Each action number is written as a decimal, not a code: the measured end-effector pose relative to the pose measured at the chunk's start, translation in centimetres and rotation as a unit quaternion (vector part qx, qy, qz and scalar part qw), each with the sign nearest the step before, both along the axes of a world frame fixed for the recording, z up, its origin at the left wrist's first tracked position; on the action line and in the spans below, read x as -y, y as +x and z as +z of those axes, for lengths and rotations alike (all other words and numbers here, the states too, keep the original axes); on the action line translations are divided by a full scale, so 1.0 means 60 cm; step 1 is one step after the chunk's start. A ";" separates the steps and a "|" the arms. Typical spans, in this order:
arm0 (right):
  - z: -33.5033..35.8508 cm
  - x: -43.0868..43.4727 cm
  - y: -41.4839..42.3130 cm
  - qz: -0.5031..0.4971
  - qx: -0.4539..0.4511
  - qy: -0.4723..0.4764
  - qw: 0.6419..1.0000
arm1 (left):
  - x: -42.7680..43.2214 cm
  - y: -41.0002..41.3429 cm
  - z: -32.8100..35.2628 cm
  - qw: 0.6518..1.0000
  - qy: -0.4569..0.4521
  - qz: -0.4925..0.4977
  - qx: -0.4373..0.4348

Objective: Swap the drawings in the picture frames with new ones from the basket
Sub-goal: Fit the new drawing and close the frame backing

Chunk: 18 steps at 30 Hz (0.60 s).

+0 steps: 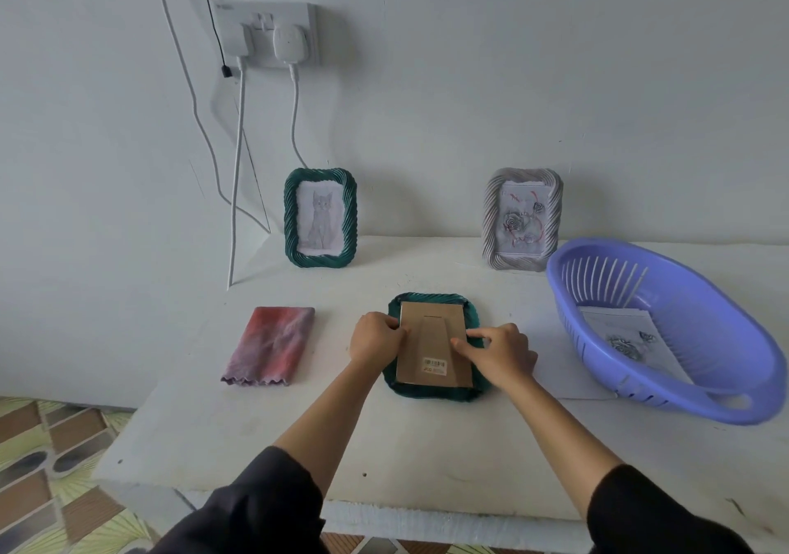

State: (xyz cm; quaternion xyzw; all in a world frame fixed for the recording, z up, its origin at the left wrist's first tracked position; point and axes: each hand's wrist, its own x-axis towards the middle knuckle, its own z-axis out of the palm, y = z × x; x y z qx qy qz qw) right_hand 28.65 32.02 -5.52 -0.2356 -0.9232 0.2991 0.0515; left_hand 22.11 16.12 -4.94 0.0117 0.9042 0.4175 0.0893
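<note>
A dark green picture frame lies face down in the middle of the white table, its brown cardboard back with a barcode sticker facing up. My left hand presses its fingertips on the left edge of the back. My right hand rests on the right edge, fingers on the cardboard. A second green frame with a cat drawing stands at the wall. A grey frame with a rose drawing stands to its right. The purple basket on the right holds drawings.
A folded pink-and-purple cloth lies left of the face-down frame. A wall socket with two plugs and hanging cables is above the left end of the table. A sheet of paper lies under the basket's near edge.
</note>
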 end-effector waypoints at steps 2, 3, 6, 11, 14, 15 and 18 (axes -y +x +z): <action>-0.003 0.003 -0.003 -0.006 -0.009 -0.008 1.000 | 0.002 -0.001 -0.003 1.000 0.012 0.005 -0.004; -0.005 0.003 -0.004 -0.008 -0.014 -0.008 1.000 | 0.003 -0.001 -0.004 1.000 0.019 0.007 -0.004; -0.010 0.003 -0.005 -0.008 -0.018 0.004 1.000 | 0.003 -0.005 -0.008 0.999 0.035 0.011 0.003; -0.014 0.004 -0.007 -0.002 -0.012 0.024 1.000 | 0.005 -0.009 -0.013 0.999 0.047 0.009 0.007; -0.013 0.004 -0.006 0.014 0.005 0.041 0.999 | 0.007 -0.010 -0.016 0.999 0.051 0.004 0.001; -0.011 0.003 -0.004 0.023 0.014 0.044 0.999 | 0.008 -0.010 -0.017 0.999 0.050 0.000 -0.001; -0.002 -0.006 0.014 0.068 -0.001 0.061 0.996 | 0.019 -0.008 -0.017 0.999 0.028 -0.017 -0.035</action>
